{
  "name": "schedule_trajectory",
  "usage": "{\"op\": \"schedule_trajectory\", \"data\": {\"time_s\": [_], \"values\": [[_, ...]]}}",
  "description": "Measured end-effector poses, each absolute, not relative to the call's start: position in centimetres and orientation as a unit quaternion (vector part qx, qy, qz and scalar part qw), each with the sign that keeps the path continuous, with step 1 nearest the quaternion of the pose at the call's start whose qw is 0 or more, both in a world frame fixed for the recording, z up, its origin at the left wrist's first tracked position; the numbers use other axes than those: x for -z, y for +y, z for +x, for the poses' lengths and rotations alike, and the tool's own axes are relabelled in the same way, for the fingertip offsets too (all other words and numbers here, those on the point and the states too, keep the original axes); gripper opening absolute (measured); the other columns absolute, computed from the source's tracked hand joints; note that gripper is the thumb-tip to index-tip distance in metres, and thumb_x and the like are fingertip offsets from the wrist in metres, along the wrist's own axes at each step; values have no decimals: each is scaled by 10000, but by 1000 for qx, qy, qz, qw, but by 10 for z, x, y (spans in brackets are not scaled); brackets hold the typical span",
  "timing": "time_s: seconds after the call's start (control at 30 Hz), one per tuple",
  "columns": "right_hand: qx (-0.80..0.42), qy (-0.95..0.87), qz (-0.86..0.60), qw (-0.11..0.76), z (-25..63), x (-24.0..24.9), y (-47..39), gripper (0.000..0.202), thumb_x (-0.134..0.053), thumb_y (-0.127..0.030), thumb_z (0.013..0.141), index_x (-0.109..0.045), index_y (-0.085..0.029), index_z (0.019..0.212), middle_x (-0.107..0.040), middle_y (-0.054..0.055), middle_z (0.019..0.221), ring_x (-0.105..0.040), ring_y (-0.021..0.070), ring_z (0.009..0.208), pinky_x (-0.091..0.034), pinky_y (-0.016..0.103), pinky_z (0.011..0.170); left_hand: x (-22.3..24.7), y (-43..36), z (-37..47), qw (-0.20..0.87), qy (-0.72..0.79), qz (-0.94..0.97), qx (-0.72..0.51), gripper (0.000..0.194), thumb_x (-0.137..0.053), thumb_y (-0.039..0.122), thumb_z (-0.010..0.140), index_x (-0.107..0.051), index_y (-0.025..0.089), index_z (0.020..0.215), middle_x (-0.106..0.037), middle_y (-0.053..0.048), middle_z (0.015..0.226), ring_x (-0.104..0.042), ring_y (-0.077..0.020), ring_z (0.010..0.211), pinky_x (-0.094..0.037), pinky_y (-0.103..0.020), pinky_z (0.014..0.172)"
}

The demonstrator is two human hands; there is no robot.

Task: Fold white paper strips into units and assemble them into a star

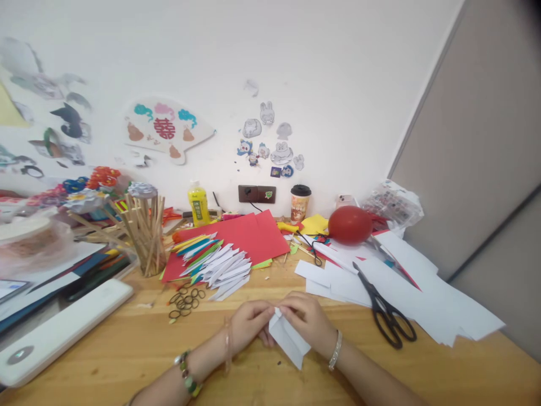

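Note:
Between my two hands is a small piece of folded white paper [289, 340], its lower end hanging toward me above the table. My left hand [252, 324] pinches its top left corner, with the other fingers curled beneath. From the other side, my right hand [310, 322] grips the upper right edge with bent fingers. Just beyond my hands lies a fanned pile of folded paper strips [226, 268], mostly white with some yellow, blue and green. Black scissors [382, 310] rest to the right on white paper sheets [406, 282].
Black rubber bands [185, 299] lie left of my hands. Farther left are a jar of wooden sticks [146, 242] and a long white device [63, 332]. Red paper [240, 237], a yellow bottle [198, 204], a lidded cup [300, 203] and a red balloon [350, 225] line the back.

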State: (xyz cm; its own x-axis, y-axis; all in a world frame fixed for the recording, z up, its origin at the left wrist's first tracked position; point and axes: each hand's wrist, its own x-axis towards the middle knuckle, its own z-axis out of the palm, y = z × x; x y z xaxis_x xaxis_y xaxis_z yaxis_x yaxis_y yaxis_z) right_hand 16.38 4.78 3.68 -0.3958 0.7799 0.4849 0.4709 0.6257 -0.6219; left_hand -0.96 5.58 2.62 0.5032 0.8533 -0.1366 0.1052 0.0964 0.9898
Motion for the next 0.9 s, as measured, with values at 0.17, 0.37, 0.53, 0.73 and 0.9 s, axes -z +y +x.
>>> {"op": "schedule_trajectory", "data": {"time_s": [0.17, 0.37, 0.53, 0.73, 0.9], "values": [[-341, -712, -456, 411, 160, -34, 52, 136, -547, -213, 756, -643, -155, 679, -620, 20, 664, -554, 131, 632, -419, 226, 565, -22, 57, -10, 574, 407, 631, -326, 418, -598, 564, 646, -505, 157, 653, -553, 33, 468, -530, -104, 418, -411, -201, 434], [-386, -689, -457, 410, 160, -33, 52, 123, -547, -210, 735, -638, -143, 685, -620, 25, 682, -553, 133, 637, -417, 227, 574, -25, 58, -9, 574, 421, 624, -323, 446, -581, 601, 619, -504, 163, 629, -557, 25, 457, -524, -112, 409, -404, -213, 425], [-386, -682, -463, 415, 159, -32, 53, 133, -538, -213, 736, -632, -141, 675, -613, 20, 678, -547, 128, 636, -408, 216, 560, -23, 57, -10, 575, 422, 626, -316, 426, -567, 577, 641, -533, 152, 647, -584, 8, 499, -554, -128, 451, -446, -238, 474], [-374, -692, -461, 410, 157, -34, 51, 131, -533, -197, 735, -629, -150, 659, -606, 11, 649, -533, 120, 608, -396, 210, 546, -22, 56, -8, 523, 444, 651, -325, 335, -530, 496, 682, -508, 164, 648, -562, 19, 518, -553, -131, 468, -437, -238, 471], [-339, -722, -450, 401, 156, -35, 51, 147, -526, -198, 746, -629, -152, 652, -592, 7, 625, -508, 114, 594, -378, 211, 548, -27, 55, -8, 449, 479, 691, -304, 266, -532, 417, 687, -461, 183, 583, -489, 57, 415, -481, -104, 389, -359, -205, 422]]}}
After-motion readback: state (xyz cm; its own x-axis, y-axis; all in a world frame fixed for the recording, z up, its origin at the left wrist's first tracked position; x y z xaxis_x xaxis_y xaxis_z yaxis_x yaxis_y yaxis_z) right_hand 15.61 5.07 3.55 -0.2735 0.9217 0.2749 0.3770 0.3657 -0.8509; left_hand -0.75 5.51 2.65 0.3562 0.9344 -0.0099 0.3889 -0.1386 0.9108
